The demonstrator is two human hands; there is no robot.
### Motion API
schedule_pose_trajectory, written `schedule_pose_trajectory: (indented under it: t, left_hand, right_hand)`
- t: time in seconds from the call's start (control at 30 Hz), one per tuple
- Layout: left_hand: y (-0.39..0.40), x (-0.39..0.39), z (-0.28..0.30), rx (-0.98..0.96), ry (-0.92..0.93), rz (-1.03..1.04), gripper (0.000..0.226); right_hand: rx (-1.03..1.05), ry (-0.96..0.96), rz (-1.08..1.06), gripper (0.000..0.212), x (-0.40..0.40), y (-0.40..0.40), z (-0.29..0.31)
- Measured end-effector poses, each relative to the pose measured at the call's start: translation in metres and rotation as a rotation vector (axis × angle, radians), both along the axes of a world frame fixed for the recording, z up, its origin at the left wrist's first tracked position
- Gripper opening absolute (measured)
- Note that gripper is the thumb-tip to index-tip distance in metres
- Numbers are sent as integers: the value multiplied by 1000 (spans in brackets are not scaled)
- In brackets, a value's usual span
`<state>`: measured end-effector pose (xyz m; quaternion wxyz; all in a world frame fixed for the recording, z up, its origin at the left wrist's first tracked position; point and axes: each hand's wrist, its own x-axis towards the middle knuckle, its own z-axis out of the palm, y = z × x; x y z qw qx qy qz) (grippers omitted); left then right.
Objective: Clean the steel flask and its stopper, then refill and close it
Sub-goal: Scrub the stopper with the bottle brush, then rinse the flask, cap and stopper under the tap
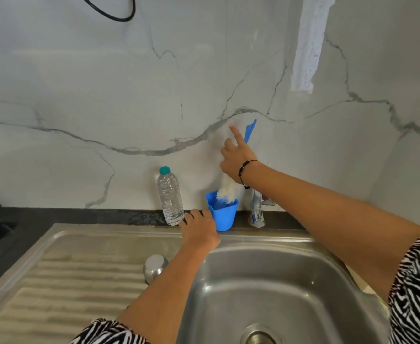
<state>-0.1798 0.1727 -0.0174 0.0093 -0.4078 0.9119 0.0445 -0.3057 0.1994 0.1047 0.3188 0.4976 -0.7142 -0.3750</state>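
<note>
Head: water bottle (170, 196) label unreadable; right hand (237, 160) grips brush (249, 131).

No text, brand, number or sign is showing clearly enough to be read anywhere in this view. The water bottle (170, 196) standing at the far edge of the sink (303, 244) is showing no label, and the blue cup (222, 214) to its right is showing only plain plastic.
</note>
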Motion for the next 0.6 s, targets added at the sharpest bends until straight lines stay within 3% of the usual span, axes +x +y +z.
schedule_pose_trajectory:
  t: [0.1, 0.23, 0.43, 0.6]
  left_hand:
    - [10, 11, 14, -8, 32, -8, 51]
    - [31, 43, 40, -37, 43, 13, 45]
    - [85, 142, 87, -199, 24, 76, 50]
    - [107, 226, 129, -218, -222, 188, 67]
  right_hand:
    - [-77, -36, 89, 21, 18, 10, 5]
    - [-170, -239, 137, 24, 53, 30, 5]
    - [-237, -729, 229, 40, 129, 73, -40]
    - [-118, -1231, 347, 45, 203, 92, -87]
